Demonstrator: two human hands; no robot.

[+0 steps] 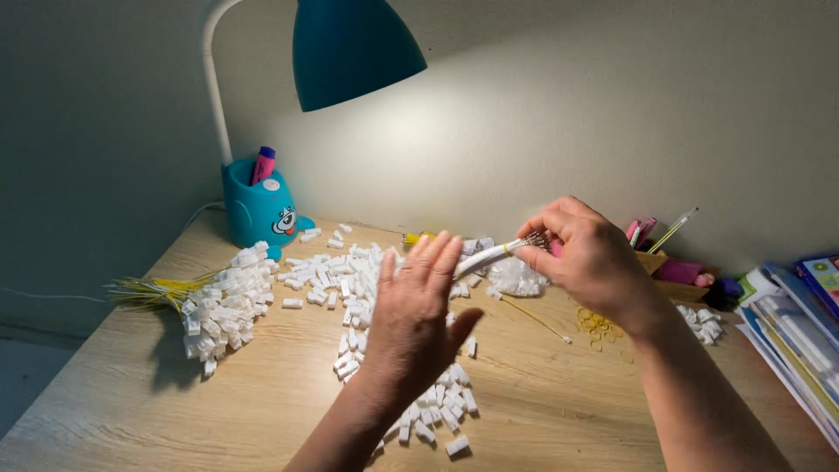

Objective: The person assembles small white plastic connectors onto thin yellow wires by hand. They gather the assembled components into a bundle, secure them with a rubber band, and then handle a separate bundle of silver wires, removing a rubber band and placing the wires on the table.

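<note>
My right hand (587, 253) pinches a thin bundle of white wires (489, 255) with metal ends, held level above the wooden desk (559, 402). My left hand (418, 315) is raised in front of it, fingers straight and together, the fingertips touching the bundle's left end. Beneath both hands lies a scatter of small white plastic connectors (350, 288). A small clear bag (517, 280) of parts sits under the right hand.
A teal desk lamp (350, 48) with a pen-holder base (259, 210) stands at the back left. A bunch of yellow wires tipped with white connectors (218, 306) lies left. Yellow rubber bands (596, 325), a pencil holder (664, 258) and stacked books (795, 323) are right.
</note>
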